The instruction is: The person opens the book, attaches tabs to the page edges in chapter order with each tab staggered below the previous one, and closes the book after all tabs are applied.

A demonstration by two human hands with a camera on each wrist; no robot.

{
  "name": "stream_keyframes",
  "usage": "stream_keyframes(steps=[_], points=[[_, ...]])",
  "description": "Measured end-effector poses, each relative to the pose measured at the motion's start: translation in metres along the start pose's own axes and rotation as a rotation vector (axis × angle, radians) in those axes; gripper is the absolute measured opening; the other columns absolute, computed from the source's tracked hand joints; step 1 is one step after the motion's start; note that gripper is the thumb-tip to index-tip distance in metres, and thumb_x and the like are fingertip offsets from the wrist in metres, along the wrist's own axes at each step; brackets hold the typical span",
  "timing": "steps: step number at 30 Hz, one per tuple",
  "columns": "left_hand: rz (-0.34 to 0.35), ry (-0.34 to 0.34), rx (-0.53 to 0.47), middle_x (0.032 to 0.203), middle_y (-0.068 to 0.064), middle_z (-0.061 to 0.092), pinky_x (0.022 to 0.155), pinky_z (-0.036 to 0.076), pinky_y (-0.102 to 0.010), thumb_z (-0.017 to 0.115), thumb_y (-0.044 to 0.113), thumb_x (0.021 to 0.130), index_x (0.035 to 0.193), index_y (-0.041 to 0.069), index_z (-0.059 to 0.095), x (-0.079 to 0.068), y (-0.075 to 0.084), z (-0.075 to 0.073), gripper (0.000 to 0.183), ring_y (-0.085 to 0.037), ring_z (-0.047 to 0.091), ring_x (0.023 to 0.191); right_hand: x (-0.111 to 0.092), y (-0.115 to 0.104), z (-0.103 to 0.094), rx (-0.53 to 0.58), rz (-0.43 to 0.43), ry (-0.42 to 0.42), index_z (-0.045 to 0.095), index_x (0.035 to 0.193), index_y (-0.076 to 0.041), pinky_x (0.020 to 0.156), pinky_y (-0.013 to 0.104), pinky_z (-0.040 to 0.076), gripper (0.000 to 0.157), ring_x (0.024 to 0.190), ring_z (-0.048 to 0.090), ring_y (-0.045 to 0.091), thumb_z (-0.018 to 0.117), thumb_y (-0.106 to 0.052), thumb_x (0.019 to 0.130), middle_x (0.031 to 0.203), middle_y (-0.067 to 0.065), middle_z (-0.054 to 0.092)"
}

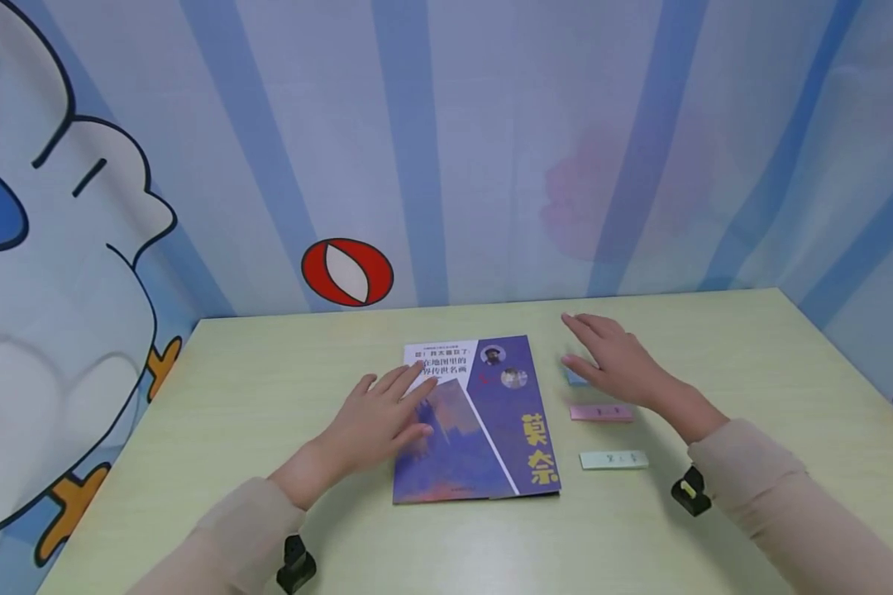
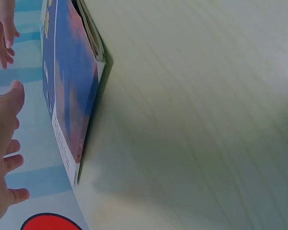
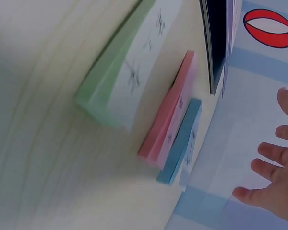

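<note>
A blue-purple book (image 1: 491, 426) with a painting on its cover lies flat in the middle of the table. My left hand (image 1: 375, 417) is held above the book's left part, fingers spread, and the left wrist view shows a gap between them. To the right of the book lie three small sticky-note-like pads with handwriting: a green one (image 3: 134, 67) nearest me, a pink one (image 3: 172, 120) behind it, and a blue one (image 3: 181, 148) farthest. My right hand (image 1: 621, 359) hovers over the blue pad, partly hiding it in the head view, fingers extended and holding nothing.
The pale wooden table (image 1: 290, 364) ends at a striped blue curtain (image 1: 476, 165) with a red ball print (image 1: 347, 273). A large white cartoon figure (image 1: 59, 330) is printed on the left side. Dark wrist-worn devices (image 1: 296, 565) hang below both sleeves.
</note>
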State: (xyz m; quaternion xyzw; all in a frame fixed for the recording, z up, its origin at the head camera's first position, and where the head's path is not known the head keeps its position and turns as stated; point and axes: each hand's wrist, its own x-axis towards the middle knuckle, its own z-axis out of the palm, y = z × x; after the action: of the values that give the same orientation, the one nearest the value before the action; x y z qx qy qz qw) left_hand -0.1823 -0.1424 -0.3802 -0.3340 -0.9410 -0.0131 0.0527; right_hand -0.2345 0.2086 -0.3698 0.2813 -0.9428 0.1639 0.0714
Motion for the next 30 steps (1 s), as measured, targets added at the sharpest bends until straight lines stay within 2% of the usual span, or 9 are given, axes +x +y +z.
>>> stream_keyframes(steps=[5, 9, 13, 17, 23, 30], points=[[0.055, -0.006, -0.032, 0.145, -0.013, 0.036, 0.098, 0.032, -0.058, 0.049, 0.046, 0.093, 0.141, 0.013, 0.041, 0.008, 0.007, 0.001, 0.059, -0.032, 0.034, 0.131, 0.009, -0.009, 0.006, 0.105, 0.010, 0.009, 0.038, 0.136, 0.010, 0.090, 0.053, 0.040, 0.051, 0.109, 0.050, 0.041, 0.053, -0.018, 0.095, 0.120, 0.027, 0.051], [0.084, -0.020, -0.064, 0.145, -0.014, 0.036, 0.097, 0.033, -0.057, 0.050, 0.049, 0.092, 0.141, 0.012, 0.040, 0.013, 0.012, 0.005, 0.062, -0.034, 0.034, 0.131, 0.017, -0.014, 0.009, 0.213, 0.110, 0.013, 0.046, 0.130, 0.009, 0.075, 0.044, 0.048, 0.043, 0.092, 0.058, 0.032, 0.055, -0.013, 0.094, 0.105, 0.021, 0.059], [0.098, -0.037, -0.095, 0.146, -0.014, 0.035, 0.097, 0.032, -0.059, 0.050, 0.050, 0.091, 0.141, 0.012, 0.041, 0.016, 0.016, 0.010, 0.063, -0.035, 0.033, 0.131, 0.024, -0.018, 0.014, 0.282, 0.222, 0.021, 0.054, 0.123, 0.009, 0.061, 0.034, 0.047, 0.037, 0.076, 0.058, 0.025, 0.057, -0.010, 0.091, 0.088, 0.016, 0.061], [0.118, -0.050, -0.096, 0.145, -0.013, 0.036, 0.095, 0.035, -0.057, 0.049, 0.052, 0.091, 0.141, 0.013, 0.041, 0.019, 0.019, 0.016, 0.063, -0.032, 0.034, 0.131, 0.028, -0.019, 0.022, 0.376, 0.334, 0.004, 0.056, 0.120, 0.009, 0.058, 0.030, 0.045, 0.034, 0.073, 0.059, 0.023, 0.057, -0.008, 0.091, 0.090, 0.018, 0.062], [0.155, -0.047, -0.090, 0.143, -0.013, 0.038, 0.096, 0.036, -0.054, 0.048, 0.053, 0.091, 0.140, 0.014, 0.043, 0.025, 0.026, 0.024, 0.063, -0.031, 0.034, 0.131, 0.035, -0.020, 0.037, 0.559, 0.518, -0.026, 0.055, 0.120, 0.010, 0.060, 0.026, 0.048, 0.034, 0.067, 0.060, 0.016, 0.056, -0.008, 0.091, 0.093, 0.019, 0.062], [0.158, -0.067, -0.086, 0.142, -0.011, 0.042, 0.103, 0.030, -0.050, 0.046, 0.054, 0.092, 0.140, 0.016, 0.043, 0.033, 0.038, 0.026, 0.061, -0.029, 0.035, 0.132, 0.039, -0.020, 0.047, 0.632, 0.617, -0.033, 0.056, 0.119, 0.010, 0.061, 0.024, 0.048, 0.035, 0.067, 0.058, 0.013, 0.058, -0.009, 0.090, 0.093, 0.018, 0.062]])
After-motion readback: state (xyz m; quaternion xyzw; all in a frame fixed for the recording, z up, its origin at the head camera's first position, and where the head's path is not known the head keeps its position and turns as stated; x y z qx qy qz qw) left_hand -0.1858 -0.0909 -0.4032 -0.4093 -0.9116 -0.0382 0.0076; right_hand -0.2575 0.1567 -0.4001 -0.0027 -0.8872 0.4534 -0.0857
